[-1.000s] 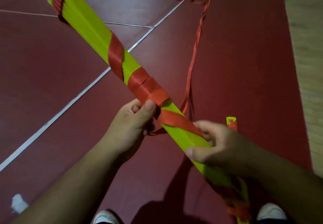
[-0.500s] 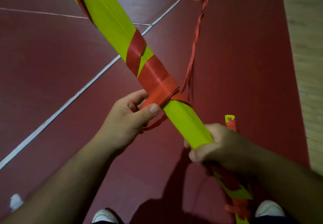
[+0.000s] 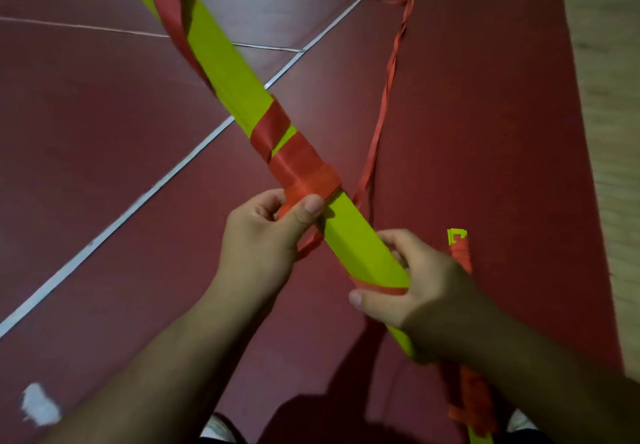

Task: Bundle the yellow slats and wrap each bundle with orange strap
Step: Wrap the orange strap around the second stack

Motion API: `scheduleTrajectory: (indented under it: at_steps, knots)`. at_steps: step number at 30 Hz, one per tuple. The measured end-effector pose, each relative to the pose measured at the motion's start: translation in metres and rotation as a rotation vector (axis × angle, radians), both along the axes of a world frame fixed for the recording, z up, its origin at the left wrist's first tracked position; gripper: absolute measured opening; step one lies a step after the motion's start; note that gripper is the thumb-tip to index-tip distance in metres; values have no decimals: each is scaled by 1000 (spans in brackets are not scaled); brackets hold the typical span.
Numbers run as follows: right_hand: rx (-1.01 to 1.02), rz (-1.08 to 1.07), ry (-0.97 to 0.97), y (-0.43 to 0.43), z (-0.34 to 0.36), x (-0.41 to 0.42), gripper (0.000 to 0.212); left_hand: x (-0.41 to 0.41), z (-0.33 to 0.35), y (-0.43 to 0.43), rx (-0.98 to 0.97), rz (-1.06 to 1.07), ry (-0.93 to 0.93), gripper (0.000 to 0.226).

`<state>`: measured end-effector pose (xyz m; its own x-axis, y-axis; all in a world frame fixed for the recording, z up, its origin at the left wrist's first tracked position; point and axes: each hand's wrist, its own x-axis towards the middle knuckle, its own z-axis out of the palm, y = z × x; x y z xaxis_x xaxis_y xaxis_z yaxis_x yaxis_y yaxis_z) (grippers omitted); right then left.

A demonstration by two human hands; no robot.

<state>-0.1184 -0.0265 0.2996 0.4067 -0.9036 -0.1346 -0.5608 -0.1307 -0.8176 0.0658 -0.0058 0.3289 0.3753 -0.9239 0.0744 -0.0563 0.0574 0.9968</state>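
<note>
The bundle was held slanted above the floor, with its far end out of the picture at the top and its near end hidden under the right arm. The strap was already wound several times around the middle of the bundle, and one more turn crossed it higher up.

The grip of the left hand was clamped on the strap at the lower edge of the windings, with the thumb pressed on top. The grip of the right hand was closed around the bundle lower down, and a piece of strap was seen under its thumb. Between the two hands the slats were bare. A long tail of the strap was lying loose on the floor behind.

The wrapping of this bundle was judged to be about half done: the bare part had to be covered and the end had to be fastened.

Just beside the right hand, a second bundle with strap around it was seen on the floor. It seemed to be finished, but most of it was hidden. It could not be told whether more slats were waiting.
</note>
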Motion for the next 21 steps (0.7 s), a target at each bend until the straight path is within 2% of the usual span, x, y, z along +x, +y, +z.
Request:
scheduleTrajectory:
  at_steps: [2,3,6,10,13,14,17,21]
  knots:
    - [-206,-70,189,5,-4,6,73,-12,-1,3,18,31,37,33]
    - [-274,-105,252,3,-4,6,70,-16,-1,4,22,25,45,33]
    - [-359,-145,283,-7,-3,0,45,-12,3,4,34,-55,10,29]
    - [-217,-120,115,-11,6,-7,36,10,4,2,-1,-156,-136,23]
    - [-77,-73,-12,-7,17,-6,31,23,-2,0,-26,-183,-155,14]
    - [-17,-52,-60,-5,20,-6,31,25,-4,-1,-37,-202,-143,17]
    - [176,40,-187,2,24,-3,28,31,-13,-5,-43,-268,-43,51]
    - [413,160,-323,6,19,-3,29,33,-15,-7,-9,-451,149,85]
